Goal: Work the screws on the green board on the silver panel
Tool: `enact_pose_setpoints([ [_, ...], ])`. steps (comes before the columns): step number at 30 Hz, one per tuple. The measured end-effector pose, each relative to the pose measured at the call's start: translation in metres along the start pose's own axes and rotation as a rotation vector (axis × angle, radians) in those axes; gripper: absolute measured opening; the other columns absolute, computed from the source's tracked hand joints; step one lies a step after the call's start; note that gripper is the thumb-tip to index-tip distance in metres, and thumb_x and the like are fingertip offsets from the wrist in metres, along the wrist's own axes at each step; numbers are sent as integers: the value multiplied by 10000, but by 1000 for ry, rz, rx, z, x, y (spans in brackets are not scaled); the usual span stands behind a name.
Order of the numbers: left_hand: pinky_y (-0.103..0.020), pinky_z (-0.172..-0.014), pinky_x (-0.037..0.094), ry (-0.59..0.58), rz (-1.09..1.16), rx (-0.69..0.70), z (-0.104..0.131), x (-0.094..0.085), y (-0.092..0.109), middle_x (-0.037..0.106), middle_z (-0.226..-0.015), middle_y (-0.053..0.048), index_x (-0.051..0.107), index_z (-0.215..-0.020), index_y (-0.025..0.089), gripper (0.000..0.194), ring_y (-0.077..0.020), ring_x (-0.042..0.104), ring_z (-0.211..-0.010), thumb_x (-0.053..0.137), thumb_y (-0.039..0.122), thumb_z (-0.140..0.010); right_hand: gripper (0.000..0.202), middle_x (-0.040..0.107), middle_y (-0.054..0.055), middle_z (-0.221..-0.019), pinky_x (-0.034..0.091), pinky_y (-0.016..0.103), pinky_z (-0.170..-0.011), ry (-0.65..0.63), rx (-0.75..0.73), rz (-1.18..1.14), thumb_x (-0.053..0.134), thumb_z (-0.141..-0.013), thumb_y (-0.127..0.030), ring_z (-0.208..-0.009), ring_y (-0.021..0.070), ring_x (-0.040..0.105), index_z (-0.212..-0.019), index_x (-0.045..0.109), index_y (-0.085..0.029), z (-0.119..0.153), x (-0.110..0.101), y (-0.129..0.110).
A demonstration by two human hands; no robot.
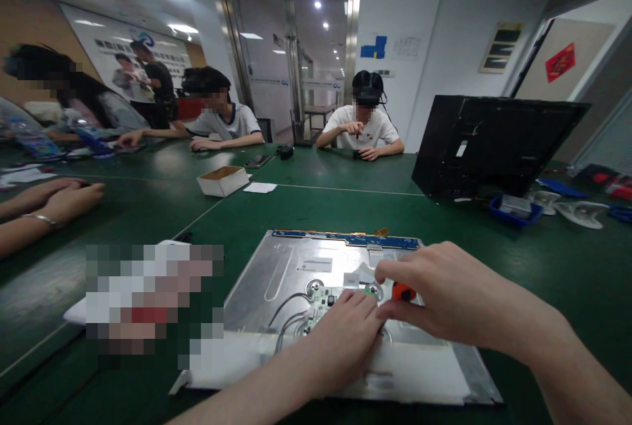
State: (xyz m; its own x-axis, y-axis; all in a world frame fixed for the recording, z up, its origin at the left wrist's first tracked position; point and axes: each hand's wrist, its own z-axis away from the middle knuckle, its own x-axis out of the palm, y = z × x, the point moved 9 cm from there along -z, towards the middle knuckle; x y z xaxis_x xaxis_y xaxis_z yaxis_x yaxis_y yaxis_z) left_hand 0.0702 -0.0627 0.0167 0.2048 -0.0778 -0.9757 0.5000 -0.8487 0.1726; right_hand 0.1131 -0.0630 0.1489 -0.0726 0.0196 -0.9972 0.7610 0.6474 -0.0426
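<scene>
A metal-backed display panel (281, 267) lies flat before me, with a blue circuit strip (345, 239) along its far edge. On its middle sits a small green circuit board (323, 300), with dark cables running off to the left. My left hand (348, 326) rests palm down over the board's right part, fingers laid on it and hiding some of it. Just to the right, my right hand (439, 293) arches over the panel. Its curled fingers hold a red-and-black tool handle (402, 291), shaped like a screwdriver's; the tip is hidden.
A large black monitor (494, 145) stands at the right, near a blue tray (516, 211) of parts. Beyond the panel are an open white box (223, 181) and a paper (260, 187). Co-workers sit around the green table (316, 211); one person's hands (74, 201) are at left.
</scene>
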Motion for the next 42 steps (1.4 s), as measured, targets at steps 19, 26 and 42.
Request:
enact_pose_setpoints([
  [19,-414,-936,409,-16,-48,15,-1,0,3,626,-1110,-110,533,-1092,132,217,-275,572,-1029,558,120,-876,25,686,-11,-765,285,275,-533,-30,45,-20,588,-864,-224,-650,176,612,-882,579,-238,0,3,6],
  [26,-415,-929,410,-9,-76,8,0,4,1,624,-1102,-106,537,-1071,141,170,-273,574,-1037,542,151,-902,59,695,-15,-813,324,281,-555,-43,51,-74,601,-864,-250,-689,181,623,-921,586,-247,1,3,5],
  [42,-396,-883,422,31,-75,33,1,1,4,630,-1071,-100,542,-1056,128,164,-262,582,-973,543,172,-899,70,692,-29,-808,305,274,-555,-53,59,-68,589,-866,-207,-699,179,631,-916,584,-256,-2,8,7],
])
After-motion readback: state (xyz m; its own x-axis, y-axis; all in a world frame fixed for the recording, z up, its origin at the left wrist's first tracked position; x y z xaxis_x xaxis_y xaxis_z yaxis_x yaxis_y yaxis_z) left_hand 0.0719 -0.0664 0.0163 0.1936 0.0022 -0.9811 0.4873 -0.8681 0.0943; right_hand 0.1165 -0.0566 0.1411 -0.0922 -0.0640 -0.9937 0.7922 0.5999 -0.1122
